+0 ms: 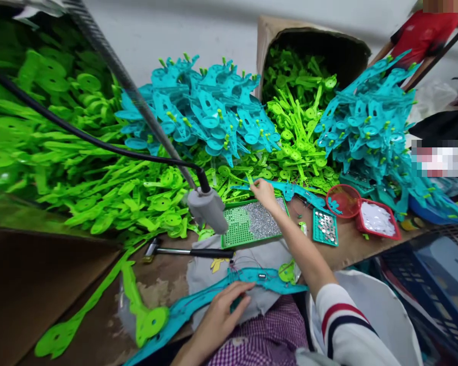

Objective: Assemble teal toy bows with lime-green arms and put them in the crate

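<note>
My left hand (223, 310) rests with fingers curled on a long teal plastic part (248, 278) that lies across a grey cloth (209, 272) in my lap; a small circuit board and thin wires sit on the part. My right hand (264, 193) reaches forward to the far edge of a green perforated tray (234, 229) of small silver screws, its fingertips pinched on a bright green plastic piece (249, 179) at the foot of the pile. A grey electric screwdriver (208, 206) hangs on a black cable just left of that hand.
Heaps of bright green parts (80, 168) and teal parts (209, 109) cover the bench, with a cardboard box (309, 46) behind. A hammer (187, 251), a small teal tray of discs (324, 227), a red basket (343, 201) and a red tray (377, 219) lie nearby. A person in red (423, 33) stands at the far right.
</note>
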A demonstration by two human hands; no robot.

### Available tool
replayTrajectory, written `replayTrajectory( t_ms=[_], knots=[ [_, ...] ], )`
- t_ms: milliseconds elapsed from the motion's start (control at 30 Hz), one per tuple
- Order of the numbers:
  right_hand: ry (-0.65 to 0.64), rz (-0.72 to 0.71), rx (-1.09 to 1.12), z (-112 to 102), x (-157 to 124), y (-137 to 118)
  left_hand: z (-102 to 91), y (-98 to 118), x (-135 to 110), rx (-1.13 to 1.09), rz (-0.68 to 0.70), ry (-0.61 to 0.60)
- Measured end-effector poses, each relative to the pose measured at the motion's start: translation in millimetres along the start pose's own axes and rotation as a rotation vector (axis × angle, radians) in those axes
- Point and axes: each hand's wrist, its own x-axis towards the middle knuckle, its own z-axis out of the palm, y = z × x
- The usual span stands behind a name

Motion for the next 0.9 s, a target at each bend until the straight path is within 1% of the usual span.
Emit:
replayTrajectory(
  t_ms=[100, 233, 333, 433, 600, 700, 800, 900],
  knots=[
    [0.007, 0.005, 0.105, -18, -20, 24, 3.5, 7, 10, -0.051, 0.023, 0.047],
    [0.103, 0.021, 0.196, -41, -71, 60, 9.3, 15, 28, -0.121, 0.061, 0.128],
    [0.136, 0.055, 0.328, -48, -107, 82, 10.2, 22, 44, -0.134, 0.090, 0.127],
    [0.138, 0.095, 0.379, -49, -127, 96, 5.3, 34, 62, -0.130, 0.135, 0.133],
    [0.144, 0.085, 0.377, -50, -139, 106, -6.6, 64, 98, -0.157, 0.220, 0.212],
    [0.188, 0.081, 0.337, -57, -141, 110, -9.4, 83, 118, -0.199, 0.253, 0.240],
    [0.215, 0.068, 0.225, -64, -138, 112, -9.2, 101, 133, -0.264, 0.275, 0.252],
    [0.201, 0.053, 0.137, -71, -125, 114, -8.9, 111, 140, -0.294, 0.309, 0.257]
  ],
)
